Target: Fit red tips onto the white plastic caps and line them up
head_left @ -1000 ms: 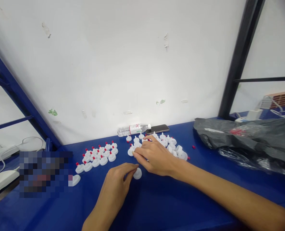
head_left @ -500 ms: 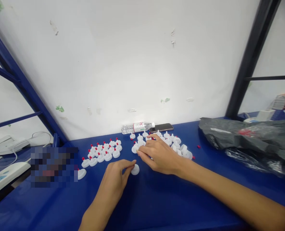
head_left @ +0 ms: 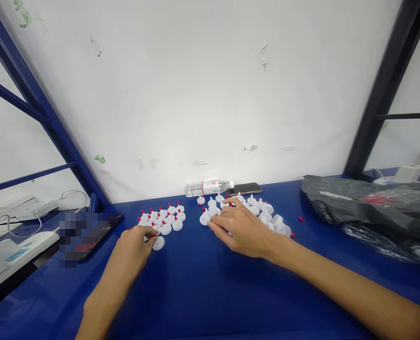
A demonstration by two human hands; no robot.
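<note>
My left hand (head_left: 135, 248) pinches a white plastic nozzle cap (head_left: 158, 243) by its tip, low over the table at the near side of the grouped caps. Those white nozzle caps with red tips (head_left: 165, 228) stand upright in close rows, partly hidden by my left hand. My right hand (head_left: 240, 226) rests over a looser heap of white nozzle caps (head_left: 266, 216), thumb and index finger drawn together beside a red-tipped cap (head_left: 205, 218). Whatever lies between its fingertips is hidden. Most caps in the heap show bare white spouts.
A clear water bottle (head_left: 210, 187) lies against the wall, with a dark phone (head_left: 244, 189) beside it. A loose red tip (head_left: 301, 219) lies right of the heap. Further right is a grey plastic bag (head_left: 358, 198). A dark device (head_left: 105, 229), partly blurred out, and a white power strip (head_left: 29, 252) are at left.
My left hand has carried its nozzle cap leftward from the middle of the table to the grouped caps. My right hand has stayed over the heap. The view has shifted slightly left.
</note>
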